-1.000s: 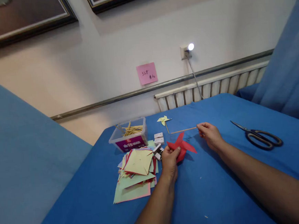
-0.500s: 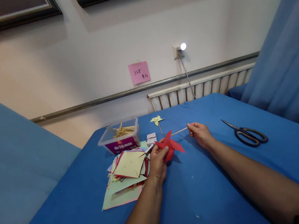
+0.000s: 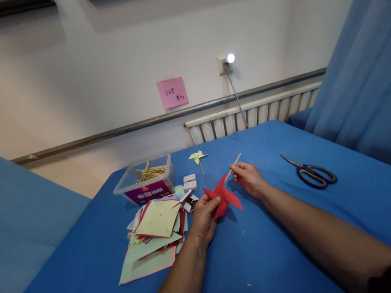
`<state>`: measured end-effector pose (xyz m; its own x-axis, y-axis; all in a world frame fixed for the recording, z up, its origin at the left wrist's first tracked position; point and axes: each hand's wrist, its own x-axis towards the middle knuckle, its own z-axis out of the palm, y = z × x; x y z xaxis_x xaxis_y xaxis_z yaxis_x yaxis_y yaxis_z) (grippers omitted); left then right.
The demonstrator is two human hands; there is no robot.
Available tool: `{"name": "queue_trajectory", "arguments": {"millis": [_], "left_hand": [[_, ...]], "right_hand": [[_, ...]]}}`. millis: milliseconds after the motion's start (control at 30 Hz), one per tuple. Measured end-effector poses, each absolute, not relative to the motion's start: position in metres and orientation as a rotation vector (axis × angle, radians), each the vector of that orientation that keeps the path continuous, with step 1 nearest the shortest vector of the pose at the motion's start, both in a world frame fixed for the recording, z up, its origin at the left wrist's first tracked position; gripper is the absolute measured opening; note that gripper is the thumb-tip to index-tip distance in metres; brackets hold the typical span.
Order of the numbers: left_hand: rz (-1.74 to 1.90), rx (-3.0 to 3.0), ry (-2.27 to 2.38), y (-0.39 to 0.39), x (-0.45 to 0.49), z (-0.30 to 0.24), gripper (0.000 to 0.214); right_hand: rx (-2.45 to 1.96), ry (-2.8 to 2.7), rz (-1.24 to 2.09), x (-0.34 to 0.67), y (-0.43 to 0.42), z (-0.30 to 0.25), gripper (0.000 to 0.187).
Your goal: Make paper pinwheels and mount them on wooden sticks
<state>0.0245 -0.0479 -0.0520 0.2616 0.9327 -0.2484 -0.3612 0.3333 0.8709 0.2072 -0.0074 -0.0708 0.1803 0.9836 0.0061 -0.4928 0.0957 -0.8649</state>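
Observation:
My left hand (image 3: 203, 216) pinches a red paper pinwheel (image 3: 222, 196) between thumb and fingers, above the blue-covered table. A thin wooden stick (image 3: 236, 159) slants up and right from behind the pinwheel's upper blade. Around the middle of that stick, the fingertips of my right hand (image 3: 248, 176) are closed. The stick's lower end is hidden behind the red paper, so I cannot tell if the two are joined. Just left of my left hand lies an open small box (image 3: 188, 202) with dark bits inside.
A stack of coloured paper squares (image 3: 157, 221) lies at the left, in front of a plastic tub (image 3: 145, 186) of wooden sticks. Small white boxes (image 3: 189, 182) and a yellow pinwheel (image 3: 198, 156) are farther back. Scissors (image 3: 311, 172) lie at the right, blades pointing away.
The stick has swung from nearly level to steeply upright. My right hand has moved in closer to the pinwheel and grips lower along the stick. The camera view has shifted slightly.

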Motion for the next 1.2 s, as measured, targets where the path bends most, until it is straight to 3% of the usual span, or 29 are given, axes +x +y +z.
{"name": "queue_trajectory", "arguments": {"millis": [200,467,667,900,1200], "left_hand": [[0.98,0.801,0.868,-0.052,0.028,-0.053,0.028],[1.253,0.734,0.979,-0.038,0.023,-0.054,0.026],[1.35,0.775,1.057,-0.038,0.026,-0.06,0.026],[1.487,0.813,1.094,-0.037,0.028,-0.062,0.025],[1.473,0.798,1.059,-0.035,0.031,-0.067,0.024]], "right_hand": [[-0.88,-0.726,1.24,0.195,-0.013,-0.065,0.036],[-0.979,-0.725,1.149,0.201,-0.013,-0.055,0.024],[-1.048,-1.053,0.923,0.177,-0.04,-0.041,0.032],[-1.038,-1.138,1.297,0.134,-0.062,-0.061,0.027],[-1.116,-1.111,1.334,0.131,-0.063,-0.067,0.028]]}}
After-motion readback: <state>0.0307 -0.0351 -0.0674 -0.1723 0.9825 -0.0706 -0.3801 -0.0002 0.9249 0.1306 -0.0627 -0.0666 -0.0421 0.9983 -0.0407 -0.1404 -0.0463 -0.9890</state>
